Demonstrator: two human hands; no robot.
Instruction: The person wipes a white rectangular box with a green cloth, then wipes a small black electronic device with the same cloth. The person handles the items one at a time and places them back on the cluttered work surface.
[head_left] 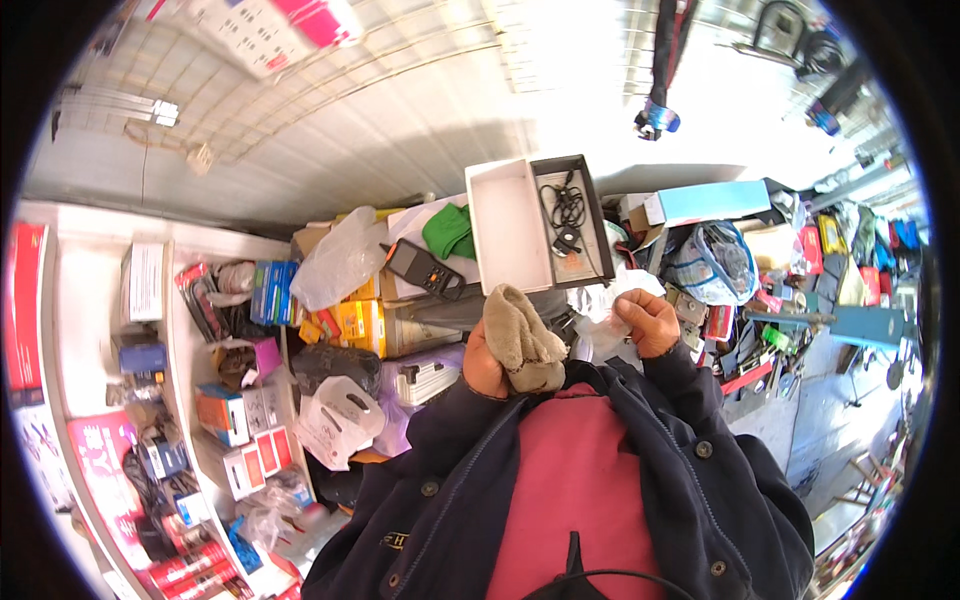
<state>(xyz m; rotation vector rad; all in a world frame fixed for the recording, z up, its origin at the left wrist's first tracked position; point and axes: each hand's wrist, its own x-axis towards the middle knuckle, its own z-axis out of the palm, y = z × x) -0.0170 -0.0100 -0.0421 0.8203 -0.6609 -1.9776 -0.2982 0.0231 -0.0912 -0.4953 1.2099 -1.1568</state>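
Note:
My left hand [488,362] grips a beige cloth glove [524,340] held up in front of my chest. My right hand [650,320] is closed around a small crumpled clear plastic bag [606,330]. Just beyond both hands lies an open box: a white lid [510,228] beside a dark tray [572,222] holding black cables and a small black part. A black handheld device [425,268] rests to the left of the box, next to a green cloth [449,232].
Cluttered stacks surround the box: yellow cartons [362,322], a clear plastic bag [338,260], a blue box [712,202], a bag of parts [722,262]. White shelves [180,350] with small boxes stand at the left. Tools and crates fill the right side.

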